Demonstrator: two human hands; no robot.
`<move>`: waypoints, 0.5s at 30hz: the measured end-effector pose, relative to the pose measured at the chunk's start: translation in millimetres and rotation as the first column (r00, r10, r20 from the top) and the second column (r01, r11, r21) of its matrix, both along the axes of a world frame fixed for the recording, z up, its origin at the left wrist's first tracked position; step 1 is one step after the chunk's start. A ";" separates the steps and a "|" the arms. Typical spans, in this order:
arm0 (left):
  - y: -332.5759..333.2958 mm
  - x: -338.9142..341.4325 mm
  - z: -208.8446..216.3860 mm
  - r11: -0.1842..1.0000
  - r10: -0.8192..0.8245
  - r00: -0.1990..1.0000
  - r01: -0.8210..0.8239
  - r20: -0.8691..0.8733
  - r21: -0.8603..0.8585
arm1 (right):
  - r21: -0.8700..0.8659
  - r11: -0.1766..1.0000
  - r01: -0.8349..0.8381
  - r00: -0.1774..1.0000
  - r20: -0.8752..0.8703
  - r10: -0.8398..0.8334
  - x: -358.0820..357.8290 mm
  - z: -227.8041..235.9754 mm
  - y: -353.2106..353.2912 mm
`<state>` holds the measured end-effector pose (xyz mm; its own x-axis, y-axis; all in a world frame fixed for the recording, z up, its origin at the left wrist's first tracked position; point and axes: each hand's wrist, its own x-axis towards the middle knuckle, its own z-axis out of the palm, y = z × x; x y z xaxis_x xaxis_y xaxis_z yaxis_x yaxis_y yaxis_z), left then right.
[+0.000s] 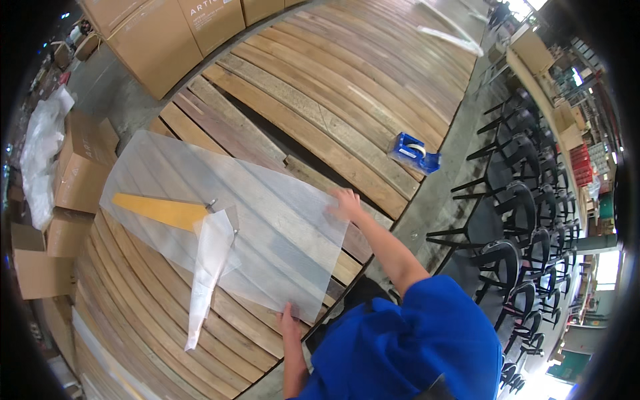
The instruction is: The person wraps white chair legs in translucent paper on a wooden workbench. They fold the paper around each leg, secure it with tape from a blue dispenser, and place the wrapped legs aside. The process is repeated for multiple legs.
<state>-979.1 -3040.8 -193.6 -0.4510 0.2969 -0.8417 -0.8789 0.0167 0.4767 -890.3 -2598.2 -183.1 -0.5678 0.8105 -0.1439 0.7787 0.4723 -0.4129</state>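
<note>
A translucent white foam sheet (287,220) lies spread over wooden slats. On it is a V-shaped furniture leg piece, with one bare yellow tapered arm (160,210) and the other arm wrapped in white foam (207,273). Metal fittings show near the joint. At the sheet's near corner, my left hand (290,321) closes on the edge, its fingers partly hidden by the sheet. My right hand (345,204), slightly blurred, grips the sheet's right-hand edge. Neither hand touches the yellow piece.
A blue tape dispenser (415,153) stands toward the right edge of the slatted platform (320,113). Cardboard boxes (157,50) line the far side, with more boxes (83,163) and clear plastic wrap (43,153) at left. Rows of black chairs (497,220) fill the right.
</note>
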 end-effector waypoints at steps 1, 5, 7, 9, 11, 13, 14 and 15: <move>-7.0 2.8 11.6 0.999 0.009 1.000 -0.009 -0.007 -0.047 | -0.055 0.998 0.020 0.997 0.080 -0.016 -20.6 -2.6 11.1; 9.2 23.4 21.8 0.994 -0.006 0.999 0.002 -0.038 -0.111 | -0.443 0.895 -0.059 0.981 0.140 0.134 -78.0 -7.6 57.0; 7.8 25.8 20.7 0.991 -0.018 0.999 0.012 -0.048 -0.136 | -0.599 0.774 -0.206 0.939 0.101 0.328 -90.1 3.6 68.8; 24.1 26.8 36.5 0.987 -0.012 0.999 0.004 -0.053 -0.158 | -0.618 0.744 -0.252 0.924 0.074 0.375 -80.6 7.6 75.0; 15.4 30.2 33.8 0.984 -0.032 0.999 0.027 -0.024 -0.175 | -0.596 0.774 -0.213 0.870 0.245 0.428 -82.7 25.3 73.8; 22.2 26.6 45.4 0.987 -0.028 0.999 0.031 0.020 -0.157 | -0.534 0.803 -0.263 0.806 0.336 0.487 -79.6 29.4 80.9; 21.3 23.9 50.7 0.991 -0.002 0.999 0.008 0.046 -0.135 | -0.515 0.792 -0.328 0.783 0.321 0.533 -75.5 19.0 84.9; 20.5 23.2 53.6 0.994 0.027 0.997 -0.019 0.075 -0.110 | -0.614 0.731 -0.297 0.817 0.233 0.527 -79.8 24.2 86.3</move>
<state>-955.9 -3020.3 -140.0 -0.3899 0.1920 -0.9006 -0.9134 0.0438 0.4048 -970.1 -2511.8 -158.9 -0.6340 0.2311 -0.7380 0.6997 0.5777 -0.4202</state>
